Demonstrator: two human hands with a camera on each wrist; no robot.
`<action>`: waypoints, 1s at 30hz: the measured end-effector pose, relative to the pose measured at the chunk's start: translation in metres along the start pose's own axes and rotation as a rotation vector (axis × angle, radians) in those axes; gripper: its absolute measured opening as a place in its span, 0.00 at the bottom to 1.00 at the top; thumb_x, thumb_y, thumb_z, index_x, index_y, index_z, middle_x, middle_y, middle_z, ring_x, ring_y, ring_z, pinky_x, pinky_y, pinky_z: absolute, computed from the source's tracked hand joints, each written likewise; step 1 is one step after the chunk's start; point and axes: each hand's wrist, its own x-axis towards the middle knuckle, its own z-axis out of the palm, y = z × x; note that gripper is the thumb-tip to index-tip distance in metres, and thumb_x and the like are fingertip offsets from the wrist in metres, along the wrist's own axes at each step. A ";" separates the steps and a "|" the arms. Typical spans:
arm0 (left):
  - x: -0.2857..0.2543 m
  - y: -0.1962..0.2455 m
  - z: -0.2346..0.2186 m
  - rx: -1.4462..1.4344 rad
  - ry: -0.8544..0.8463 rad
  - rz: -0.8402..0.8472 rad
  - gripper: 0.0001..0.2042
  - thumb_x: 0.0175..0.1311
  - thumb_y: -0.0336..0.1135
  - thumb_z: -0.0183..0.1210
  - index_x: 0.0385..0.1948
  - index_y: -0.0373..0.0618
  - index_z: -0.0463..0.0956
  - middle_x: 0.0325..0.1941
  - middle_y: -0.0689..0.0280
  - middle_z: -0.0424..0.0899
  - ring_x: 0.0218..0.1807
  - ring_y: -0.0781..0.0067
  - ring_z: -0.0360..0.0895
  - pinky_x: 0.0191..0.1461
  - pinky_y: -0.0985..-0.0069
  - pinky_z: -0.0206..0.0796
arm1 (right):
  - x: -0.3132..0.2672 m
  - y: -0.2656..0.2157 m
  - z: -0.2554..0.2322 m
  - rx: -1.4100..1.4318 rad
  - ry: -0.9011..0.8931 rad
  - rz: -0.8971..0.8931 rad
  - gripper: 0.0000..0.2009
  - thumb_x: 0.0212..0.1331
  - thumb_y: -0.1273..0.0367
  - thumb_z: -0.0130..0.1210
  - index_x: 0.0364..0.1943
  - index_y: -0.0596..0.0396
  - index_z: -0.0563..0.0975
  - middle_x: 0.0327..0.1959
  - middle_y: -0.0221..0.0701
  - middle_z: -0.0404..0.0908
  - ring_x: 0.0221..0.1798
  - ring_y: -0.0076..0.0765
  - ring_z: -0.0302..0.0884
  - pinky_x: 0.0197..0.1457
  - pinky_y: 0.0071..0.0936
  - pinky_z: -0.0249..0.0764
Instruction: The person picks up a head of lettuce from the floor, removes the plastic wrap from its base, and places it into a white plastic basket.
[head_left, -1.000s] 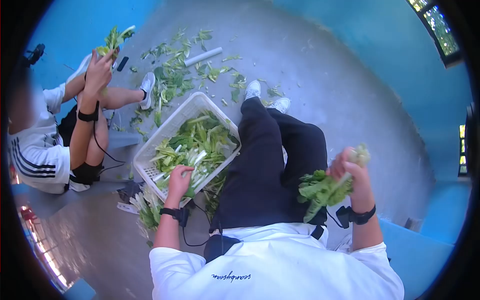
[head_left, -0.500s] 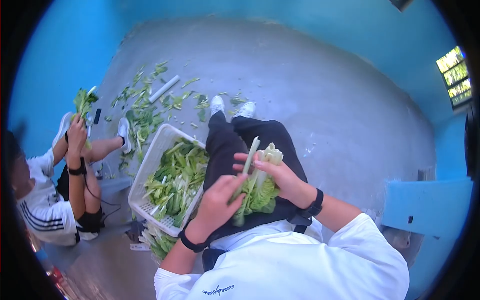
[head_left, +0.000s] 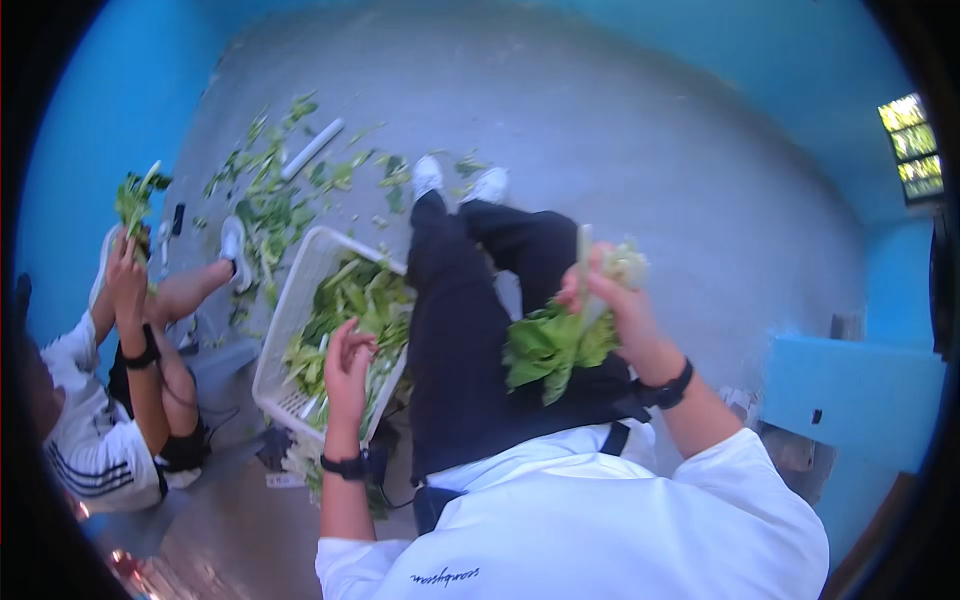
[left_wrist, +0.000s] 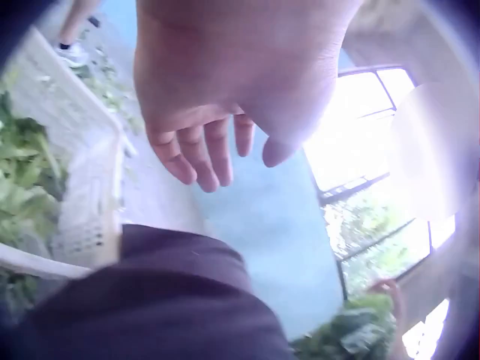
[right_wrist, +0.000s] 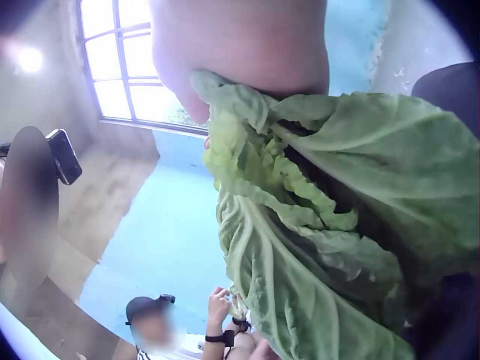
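In the head view my right hand [head_left: 622, 308] grips a head of leafy greens [head_left: 545, 345] by its pale base, above my right thigh. Its broad green leaves [right_wrist: 307, 225] fill much of the right wrist view and hide most of the fingers. My left hand [head_left: 348, 375] is over the near right part of a white plastic crate [head_left: 265, 375], holding nothing. Its fingers [left_wrist: 201, 161] hang relaxed and slightly bent in the left wrist view. Loose leaves and pale stalks [head_left: 365, 300] lie heaped in the crate.
Torn leaves [head_left: 270, 215] litter the floor beyond the crate, around a white tube [head_left: 312, 150]. At the left sits another person [head_left: 110, 450] holding greens [head_left: 135, 200]. More greens [head_left: 305, 460] lie beside the crate's near side. My legs [head_left: 460, 330] stretch along its right side.
My left hand went from over the crate to the greens in my lap, touching a stalk, then back over the crate, now empty. My right hand brought the greens inward, then rightward again.
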 end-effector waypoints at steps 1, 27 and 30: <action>0.009 -0.031 -0.026 -0.046 0.055 -0.121 0.22 0.68 0.26 0.53 0.64 0.42 0.68 0.49 0.63 0.83 0.45 0.76 0.79 0.49 0.75 0.71 | -0.001 0.001 0.002 -0.050 0.035 -0.001 0.09 0.67 0.71 0.54 0.45 0.47 0.67 0.39 0.37 0.81 0.39 0.30 0.79 0.48 0.31 0.77; 0.055 -0.307 -0.150 1.196 -0.316 -0.667 0.23 0.58 0.40 0.59 0.57 0.46 0.78 0.74 0.58 0.63 0.71 0.48 0.63 0.68 0.54 0.65 | 0.092 0.006 0.011 -0.288 0.266 0.101 0.33 0.61 0.60 0.59 0.67 0.56 0.60 0.28 0.25 0.69 0.30 0.24 0.71 0.52 0.33 0.74; 0.056 -0.306 -0.138 1.284 -0.305 -0.712 0.24 0.57 0.41 0.60 0.57 0.45 0.78 0.76 0.58 0.61 0.73 0.49 0.61 0.69 0.54 0.64 | 0.094 0.004 0.014 -0.298 0.268 0.122 0.32 0.60 0.60 0.60 0.66 0.55 0.60 0.28 0.25 0.69 0.30 0.24 0.71 0.52 0.33 0.73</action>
